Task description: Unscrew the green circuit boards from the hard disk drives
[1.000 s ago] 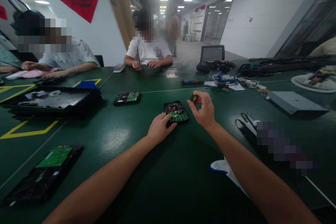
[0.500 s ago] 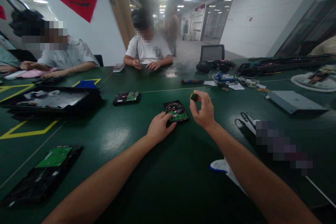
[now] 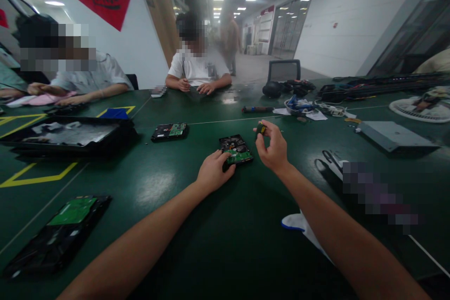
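Note:
A black hard drive with a green circuit board (image 3: 242, 155) lies on the table in front of me. My left hand (image 3: 215, 168) grips its near left corner, fingers over the board and thumb at the near edge. Just right of the drive, my right hand (image 3: 272, 147) is raised off the table. Between its thumb and fingers it pinches a small dark green and yellow piece, like a stubby tool handle (image 3: 260, 129). Any shaft on it is not visible. Another hard drive (image 3: 170, 131) lies farther left, and a larger-looking one (image 3: 59, 234) is at near left.
Black stacked trays (image 3: 70, 133) stand at left. A white glove with blue trim (image 3: 293, 221) lies beneath my right forearm. To the right are a grey metal box (image 3: 395, 136) and a white fan grille (image 3: 422, 110). A dark rod-like tool (image 3: 258, 109) lies beyond. Two people sit across the table.
The small piece in my right hand has turned, with its yellow part now facing me. My left hand stays on the hard drive.

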`<state>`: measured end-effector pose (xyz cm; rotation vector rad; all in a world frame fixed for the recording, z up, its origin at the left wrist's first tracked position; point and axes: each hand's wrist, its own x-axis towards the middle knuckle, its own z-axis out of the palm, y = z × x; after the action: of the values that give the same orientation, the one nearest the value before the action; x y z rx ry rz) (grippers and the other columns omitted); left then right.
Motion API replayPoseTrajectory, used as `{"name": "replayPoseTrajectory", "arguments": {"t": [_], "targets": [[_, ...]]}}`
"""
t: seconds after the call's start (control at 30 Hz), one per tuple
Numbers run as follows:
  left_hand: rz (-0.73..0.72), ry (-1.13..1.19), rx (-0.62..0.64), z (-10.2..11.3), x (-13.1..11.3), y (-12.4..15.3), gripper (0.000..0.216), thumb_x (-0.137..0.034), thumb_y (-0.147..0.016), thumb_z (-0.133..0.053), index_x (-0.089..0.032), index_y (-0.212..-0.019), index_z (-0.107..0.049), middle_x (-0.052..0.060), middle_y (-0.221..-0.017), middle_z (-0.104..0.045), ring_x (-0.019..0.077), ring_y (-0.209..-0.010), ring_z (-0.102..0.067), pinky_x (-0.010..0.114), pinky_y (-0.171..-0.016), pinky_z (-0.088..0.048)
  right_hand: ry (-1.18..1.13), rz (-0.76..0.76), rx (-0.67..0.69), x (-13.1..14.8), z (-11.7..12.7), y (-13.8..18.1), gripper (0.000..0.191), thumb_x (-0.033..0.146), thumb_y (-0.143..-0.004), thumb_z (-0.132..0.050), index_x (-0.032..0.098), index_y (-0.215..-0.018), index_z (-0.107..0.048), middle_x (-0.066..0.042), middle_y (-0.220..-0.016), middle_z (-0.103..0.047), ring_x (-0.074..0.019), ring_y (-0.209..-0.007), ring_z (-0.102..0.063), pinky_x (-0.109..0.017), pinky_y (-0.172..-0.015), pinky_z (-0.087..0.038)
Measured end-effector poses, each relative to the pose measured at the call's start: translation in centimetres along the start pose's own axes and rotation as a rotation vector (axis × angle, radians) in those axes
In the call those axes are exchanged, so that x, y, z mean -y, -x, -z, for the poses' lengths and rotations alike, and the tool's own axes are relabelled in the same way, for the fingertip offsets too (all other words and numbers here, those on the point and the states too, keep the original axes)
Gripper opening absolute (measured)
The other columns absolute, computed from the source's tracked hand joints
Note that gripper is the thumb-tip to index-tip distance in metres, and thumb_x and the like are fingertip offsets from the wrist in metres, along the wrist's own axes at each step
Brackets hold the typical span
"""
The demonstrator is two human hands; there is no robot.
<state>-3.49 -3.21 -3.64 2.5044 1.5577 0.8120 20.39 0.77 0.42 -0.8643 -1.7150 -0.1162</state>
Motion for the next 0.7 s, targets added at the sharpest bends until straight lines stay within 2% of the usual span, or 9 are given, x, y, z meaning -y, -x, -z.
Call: {"name": "replayPoseTrajectory", "arguments": {"t": [0.2, 0.4, 0.6, 0.7], "targets": [[0.018, -0.015, 0.001, 0.0, -0.1, -0.2, 0.04, -0.044, -0.092, -0.066, -0.024, -0.126, -0.066, 0.011, -0.118, -0.071, 0.0311, -0.12, -0.065, 0.046, -0.105, -0.052, 0.073, 0.044, -0.064, 0.2, 0.0, -0.2, 0.044, 0.028, -0.093, -0.067, 0.024, -0.134, -0.053, -0.012, -0.117, -0.062, -0.0263, -0.101, -0.066, -0.044, -0.078, -0.064], [0.032, -0.071, 0.015, 0.5, -1.1, -0.6, 0.034, -0.047, -0.093, -0.065, -0.023, -0.117, -0.068, 0.011, -0.108, -0.071, 0.0293, -0.107, -0.067, 0.043, -0.094, -0.054, -0.024, 0.008, -0.008, 0.2, -0.1, -0.1, 0.045, 0.024, -0.098, -0.057, 0.025, -0.142, -0.047, -0.013, -0.129, -0.061, -0.026, -0.104, -0.069, -0.046, -0.087, -0.062], [0.06, -0.11, 0.025, 0.4, -1.5, -0.7, 0.035, -0.051, -0.094, -0.063, -0.023, -0.114, -0.068, 0.01, -0.107, -0.071, 0.0286, -0.104, -0.066, 0.042, -0.093, -0.053, 0.048, 0.042, -0.044, 0.1, -0.1, -0.2, 0.044, 0.028, -0.094, -0.066, 0.026, -0.136, -0.053, -0.012, -0.12, -0.062, -0.0279, -0.106, -0.065, -0.047, -0.084, -0.063], [0.058, -0.118, 0.024, 0.3, -1.4, -0.7, 0.036, -0.052, -0.094, -0.062, -0.023, -0.115, -0.068, 0.011, -0.107, -0.071, 0.0286, -0.104, -0.066, 0.042, -0.094, -0.052, 0.036, 0.04, -0.031, 0.1, -0.1, -0.2, 0.043, 0.028, -0.096, -0.063, 0.025, -0.137, -0.052, -0.012, -0.122, -0.062, -0.0285, -0.109, -0.065, -0.048, -0.086, -0.062]]}}
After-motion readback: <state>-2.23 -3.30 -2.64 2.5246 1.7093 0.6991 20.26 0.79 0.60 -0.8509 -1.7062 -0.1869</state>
